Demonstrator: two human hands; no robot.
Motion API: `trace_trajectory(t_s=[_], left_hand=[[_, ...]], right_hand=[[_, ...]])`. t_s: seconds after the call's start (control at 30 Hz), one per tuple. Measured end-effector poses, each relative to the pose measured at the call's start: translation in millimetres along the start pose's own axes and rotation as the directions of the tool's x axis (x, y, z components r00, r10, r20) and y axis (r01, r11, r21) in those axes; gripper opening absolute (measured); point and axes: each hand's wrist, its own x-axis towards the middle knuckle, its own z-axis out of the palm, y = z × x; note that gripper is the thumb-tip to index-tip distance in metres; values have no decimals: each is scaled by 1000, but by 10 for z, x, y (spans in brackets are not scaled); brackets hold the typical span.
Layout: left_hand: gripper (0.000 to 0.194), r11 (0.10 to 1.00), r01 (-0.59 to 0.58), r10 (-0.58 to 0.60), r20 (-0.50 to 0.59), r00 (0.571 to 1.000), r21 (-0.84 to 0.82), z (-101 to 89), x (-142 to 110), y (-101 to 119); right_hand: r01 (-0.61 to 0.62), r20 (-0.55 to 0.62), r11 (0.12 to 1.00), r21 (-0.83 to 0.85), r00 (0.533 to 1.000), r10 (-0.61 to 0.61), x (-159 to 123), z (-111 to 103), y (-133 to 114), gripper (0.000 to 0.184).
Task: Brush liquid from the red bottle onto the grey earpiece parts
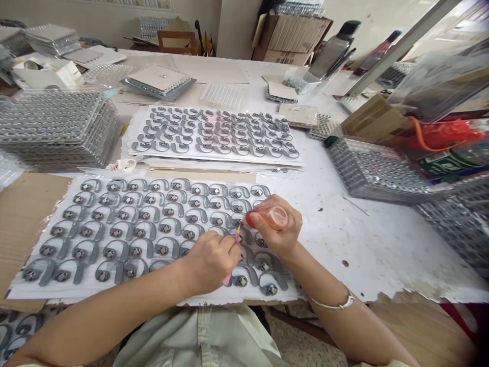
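Note:
My left hand [214,260] is closed around a slim pink tool [237,236] with a pale, narrow tip. My right hand [280,237] grips a small squeeze bottle [277,217] of clear reddish plastic, its red nozzle tilted down to the left. Tool tip and nozzle meet, or nearly so, over one grey hook-shaped piece on the right side of a white sheet [23,293]. Rows of such grey hook-shaped pieces [139,233], each with a small round metallic part, cover this sheet. My hands and forearms hide some of them.
Behind lies a second sheet of grey hook-shaped pieces [225,127]. Stacked clear trays [57,127] stand at left, and more filled trays [378,168] at right. A cardboard box [292,38], a tall bottle [336,48] and a slanted metal post [401,48] are farther back.

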Motion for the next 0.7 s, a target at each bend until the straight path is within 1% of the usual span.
trace_trajectory(t_s=[0.4, 0.57, 0.7], left_hand=[[18, 999, 12, -14, -68, 998, -30, -7, 10, -10], [17, 1000, 7, -8, -56, 998, -15, -10, 14, -8], [17, 1000, 13, -13, -14, 1000, -21, -27, 15, -10]], right_hand=[[17, -29, 1000, -7, 999, -17, 11, -3, 4, 11], [19, -29, 1000, -10, 999, -20, 4, -4, 0, 12], [24, -31, 1000, -12, 999, -25, 3, -7, 2, 13]])
